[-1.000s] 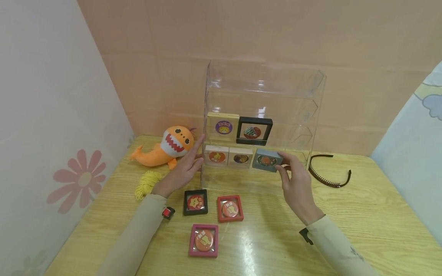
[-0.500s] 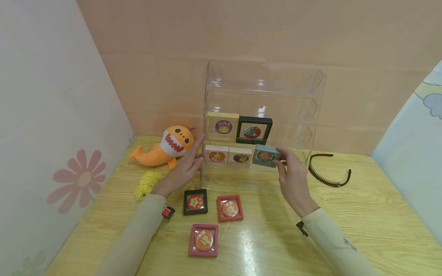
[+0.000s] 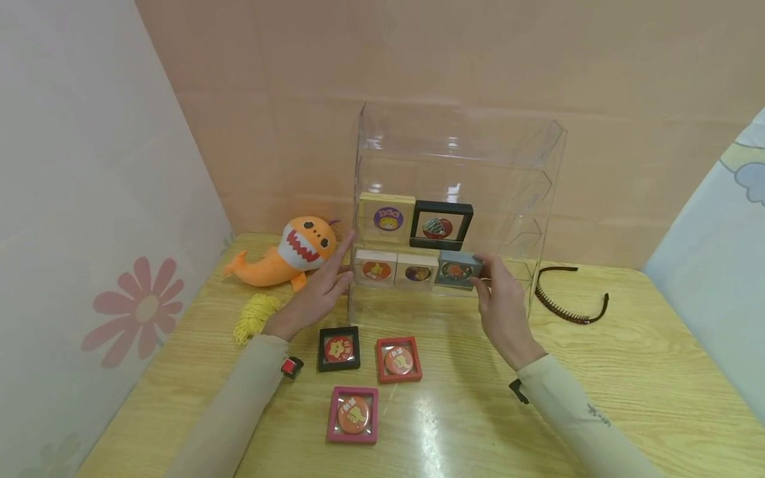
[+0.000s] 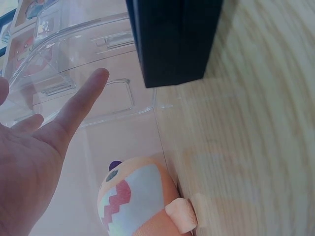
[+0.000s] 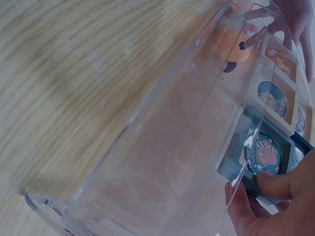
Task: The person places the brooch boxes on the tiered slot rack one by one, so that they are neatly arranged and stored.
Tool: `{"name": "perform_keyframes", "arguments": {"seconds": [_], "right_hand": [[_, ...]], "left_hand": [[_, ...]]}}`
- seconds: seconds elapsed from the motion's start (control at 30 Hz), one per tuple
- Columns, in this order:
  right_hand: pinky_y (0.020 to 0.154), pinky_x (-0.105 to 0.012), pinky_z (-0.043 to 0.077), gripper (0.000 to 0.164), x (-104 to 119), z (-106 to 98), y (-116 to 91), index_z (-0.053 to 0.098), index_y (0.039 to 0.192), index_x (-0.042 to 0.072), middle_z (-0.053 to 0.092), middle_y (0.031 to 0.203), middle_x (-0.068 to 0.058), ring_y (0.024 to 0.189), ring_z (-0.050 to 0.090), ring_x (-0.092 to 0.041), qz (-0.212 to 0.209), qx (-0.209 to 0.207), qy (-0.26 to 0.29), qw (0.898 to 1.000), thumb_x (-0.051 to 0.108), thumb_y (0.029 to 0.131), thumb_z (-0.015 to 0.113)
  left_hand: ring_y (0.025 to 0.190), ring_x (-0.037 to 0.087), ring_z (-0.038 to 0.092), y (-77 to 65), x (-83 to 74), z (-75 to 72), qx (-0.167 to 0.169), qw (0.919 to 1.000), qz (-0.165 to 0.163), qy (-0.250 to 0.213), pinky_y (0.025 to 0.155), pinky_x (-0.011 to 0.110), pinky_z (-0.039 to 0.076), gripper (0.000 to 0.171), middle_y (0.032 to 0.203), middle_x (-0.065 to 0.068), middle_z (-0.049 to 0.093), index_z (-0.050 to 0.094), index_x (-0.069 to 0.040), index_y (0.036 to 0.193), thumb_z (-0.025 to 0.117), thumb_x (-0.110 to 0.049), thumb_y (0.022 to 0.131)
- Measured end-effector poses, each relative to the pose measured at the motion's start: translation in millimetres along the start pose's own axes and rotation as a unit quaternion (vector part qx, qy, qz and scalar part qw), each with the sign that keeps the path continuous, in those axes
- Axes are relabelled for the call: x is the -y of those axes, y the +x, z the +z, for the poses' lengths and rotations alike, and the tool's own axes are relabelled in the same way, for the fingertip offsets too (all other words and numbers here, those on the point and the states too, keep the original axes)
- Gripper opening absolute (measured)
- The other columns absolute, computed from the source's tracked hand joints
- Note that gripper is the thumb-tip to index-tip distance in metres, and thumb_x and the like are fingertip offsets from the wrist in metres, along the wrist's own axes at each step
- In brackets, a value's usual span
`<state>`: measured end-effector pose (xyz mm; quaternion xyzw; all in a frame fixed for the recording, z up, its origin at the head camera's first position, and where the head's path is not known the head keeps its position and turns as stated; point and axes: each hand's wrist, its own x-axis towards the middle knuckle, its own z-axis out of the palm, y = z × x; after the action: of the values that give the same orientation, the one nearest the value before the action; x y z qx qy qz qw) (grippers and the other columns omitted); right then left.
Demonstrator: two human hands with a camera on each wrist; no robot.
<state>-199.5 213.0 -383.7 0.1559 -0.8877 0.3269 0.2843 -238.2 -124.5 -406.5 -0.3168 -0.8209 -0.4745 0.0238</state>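
A clear acrylic tiered rack (image 3: 460,139) stands on the table. My right hand (image 3: 502,309) pinches the right side of a grey-blue framed badge (image 3: 459,267) on the rack's lower tier. In the right wrist view the thumb lies on the front of that grey-blue frame (image 5: 266,152). Left of it stand two pale framed badges, one with a brown picture (image 3: 417,272) and one with a red badge (image 3: 375,269). On the tier above are a yellow frame (image 3: 386,219) and a black frame (image 3: 441,226). My left hand (image 3: 317,295) touches the rack's left side with fingers extended.
On the table before the rack lie a black frame (image 3: 339,349), a red frame (image 3: 399,360) and a magenta frame (image 3: 352,415). An orange plush shark (image 3: 287,255) and a yellow cord bundle (image 3: 255,318) sit left. A dark headband (image 3: 568,309) lies right of the rack.
My right hand has moved left and slightly up with the grey-blue frame, which now stands straighter and right beside the pale frame. The left hand has stayed at the rack's side.
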Motion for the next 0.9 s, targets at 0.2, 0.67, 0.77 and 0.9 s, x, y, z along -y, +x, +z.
{"name": "perform_keyframes", "arguments": {"seconds": [0.2, 0.67, 0.77, 0.9], "right_hand": [[0.077, -0.052, 0.060, 0.041, -1.9, 1.7, -2.3, 0.052, 0.133, -0.003, 0.069, 0.110, -0.026, 0.093, 0.071, -0.038, 0.002, 0.006, -0.002, 1.000, -0.009, 0.094, 0.065], [0.073, -0.052, 0.059, 0.040, -2.1, 2.7, -4.7, 0.050, 0.133, -0.002, 0.069, 0.110, -0.025, 0.092, 0.070, -0.037, 0.012, 0.019, -0.010, 1.000, -0.009, 0.096, 0.063], [0.075, -0.052, 0.059, 0.041, -1.7, 1.9, -4.8, 0.051, 0.133, -0.002, 0.069, 0.110, -0.025, 0.093, 0.070, -0.037, 0.010, 0.021, -0.011, 1.000, -0.010, 0.095, 0.064], [0.081, -0.052, 0.058, 0.042, 0.1, -1.5, -5.2, 0.053, 0.132, -0.003, 0.068, 0.113, -0.024, 0.096, 0.069, -0.039, 0.004, 0.016, -0.014, 1.000, -0.010, 0.093, 0.067]], "left_hand": [[0.136, 0.038, 0.045, 0.7, 0.9, -0.4, -0.004, 1.0000, 0.002, 0.006, 0.093, 0.043, 0.056, 0.066, 0.169, -0.008, 0.000, -0.005, -0.042, 0.162, 0.036, -0.024, 0.112], [0.136, 0.036, 0.045, 0.4, -1.6, -1.0, -0.002, 1.0000, -0.005, 0.004, 0.093, 0.040, 0.056, 0.067, 0.169, -0.008, 0.000, -0.005, -0.042, 0.162, 0.036, -0.023, 0.112], [0.137, 0.036, 0.045, 0.0, -2.1, -0.8, 0.000, 1.0000, -0.005, 0.000, 0.093, 0.040, 0.056, 0.067, 0.169, -0.009, -0.001, -0.005, -0.041, 0.162, 0.036, -0.023, 0.112], [0.136, 0.036, 0.045, -0.7, -2.3, -0.6, 0.000, 1.0000, -0.006, -0.001, 0.093, 0.040, 0.056, 0.067, 0.169, -0.008, 0.000, -0.005, -0.041, 0.162, 0.036, -0.022, 0.112]]}}
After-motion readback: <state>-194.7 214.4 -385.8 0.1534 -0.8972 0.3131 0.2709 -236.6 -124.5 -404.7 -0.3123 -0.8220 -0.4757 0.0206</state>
